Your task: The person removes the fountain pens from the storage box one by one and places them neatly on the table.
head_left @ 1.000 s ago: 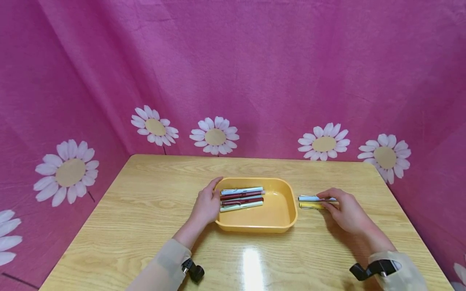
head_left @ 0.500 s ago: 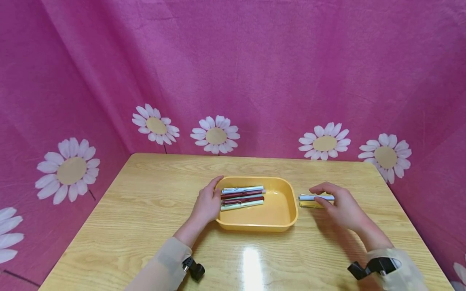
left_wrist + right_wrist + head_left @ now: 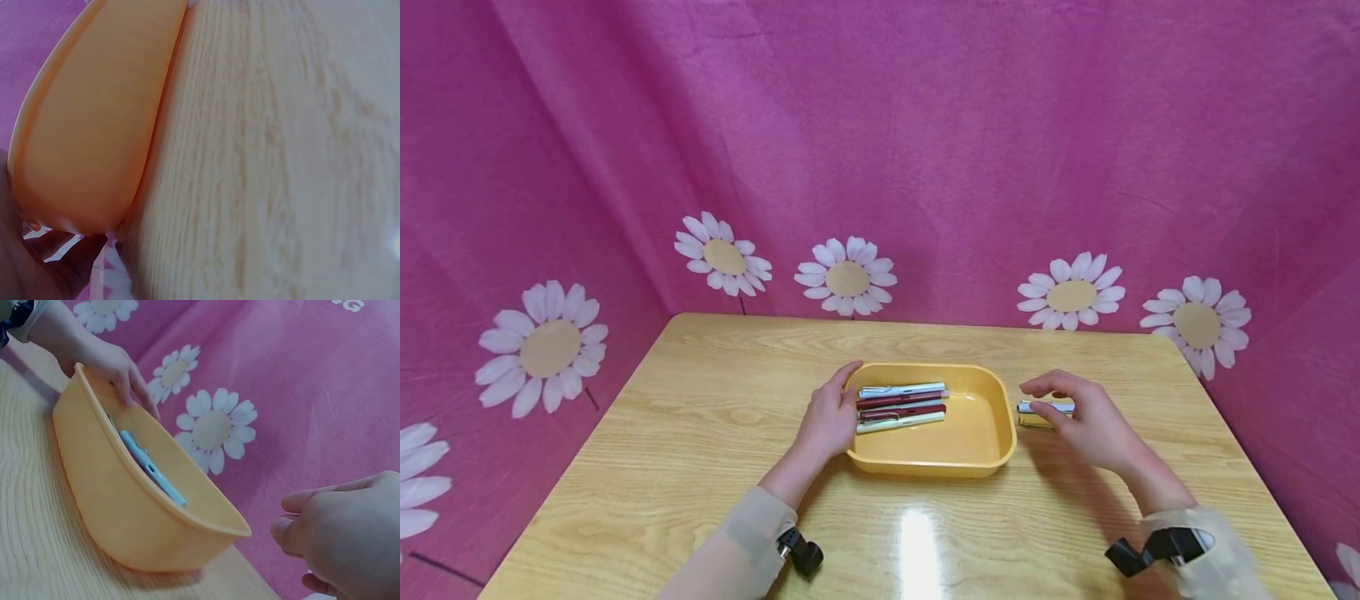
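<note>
1 yellow tray (image 3: 973, 435), approx. ctr of table (image 3: 737, 375), short of far edge; pens (image 3: 898, 400) (dk red, lt blue, pale green) at its L end. L hand (image 3: 827, 421): fingers gripping tray's L rim. R hand (image 3: 1093, 425): thumb & index spread, above loose lt-blue pen (image 3: 1025, 407) & yellow pen (image 3: 1033, 422), betw. tray & table's R edge; contact: can't tell.

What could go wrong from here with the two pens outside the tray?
The light blue pen and yellow pen lie close together; the right hand might nudge both. The end of the tray is close beside them, so a low lift may bump it. If the left hand gripping it jolts, the pens inside could roll.
</note>
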A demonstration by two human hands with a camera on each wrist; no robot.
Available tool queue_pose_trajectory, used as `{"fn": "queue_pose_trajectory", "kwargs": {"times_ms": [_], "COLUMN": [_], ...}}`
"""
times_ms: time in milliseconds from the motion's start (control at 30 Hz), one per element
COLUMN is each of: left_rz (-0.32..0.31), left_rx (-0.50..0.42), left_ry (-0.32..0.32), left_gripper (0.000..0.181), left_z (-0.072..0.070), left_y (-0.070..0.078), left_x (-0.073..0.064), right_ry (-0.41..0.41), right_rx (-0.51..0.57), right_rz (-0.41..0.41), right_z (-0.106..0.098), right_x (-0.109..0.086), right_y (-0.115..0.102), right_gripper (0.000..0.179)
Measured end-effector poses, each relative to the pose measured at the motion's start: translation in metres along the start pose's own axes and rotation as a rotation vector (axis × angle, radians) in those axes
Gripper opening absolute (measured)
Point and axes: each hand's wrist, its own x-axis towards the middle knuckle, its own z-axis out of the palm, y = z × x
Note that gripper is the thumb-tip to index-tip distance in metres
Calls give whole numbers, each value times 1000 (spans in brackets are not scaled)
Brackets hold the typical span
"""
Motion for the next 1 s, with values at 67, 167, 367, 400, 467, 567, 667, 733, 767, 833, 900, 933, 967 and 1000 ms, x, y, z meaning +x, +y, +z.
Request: {"fn": "queue_pose_trajectory", "kwargs": {"times_ms": [67,167,367,400,467,567,667,733,767,833,900,933,967,1000], "left_rz": [1,3,-10,-8,-4,0,0,0,-1,-2,-4,-4,-3,-2], "left_rx": [-4,-5,-12,-12,-11,-8,-6,-8,-8,-11,-12,-11,-11,-11], "left_ry": [-1,2,-6,-6,-6,-6,-7,-8,-8,-9,-8,-8,-7,-6], "left_gripper": [48,47,48,48,48,48,48,48,48,48,48,48,48,48], "left_z": [0,0,1,1,1,1,1,1,1,1,1,1,1,1], "left_y": [0,0,-1,-1,-2,-1,-1,-1,-1,-1,-1,-1,-1,-2], "left_x": [0,0,0,0,0,1,1,1,1,1,1,1,1,1], "right_ry": [-1,-7,-28,-32,-36,-45,-58,-69,-74,-84,-94,-98,-104,-109], "right_rx": [8,28,57,63,74,90,99,106,110,124,141,151,160,170], "right_rz": [-5,-12,-9,-7,-6,-1,0,1,1,-5,-9,-11,-14,-16], "right_z": [2,5,11,12,15,18,22,24,25,28,30,32,33,35], "right_x": [2,5,11,12,14,17,20,22,23,26,28,29,30,31], "right_y": [-2,-4,-9,-10,-11,-13,-15,-16,-16,-18,-19,-20,-21,-21], "right_gripper": [24,25,23,23,23,24,25,26,26,26,26,26,26,26]}}
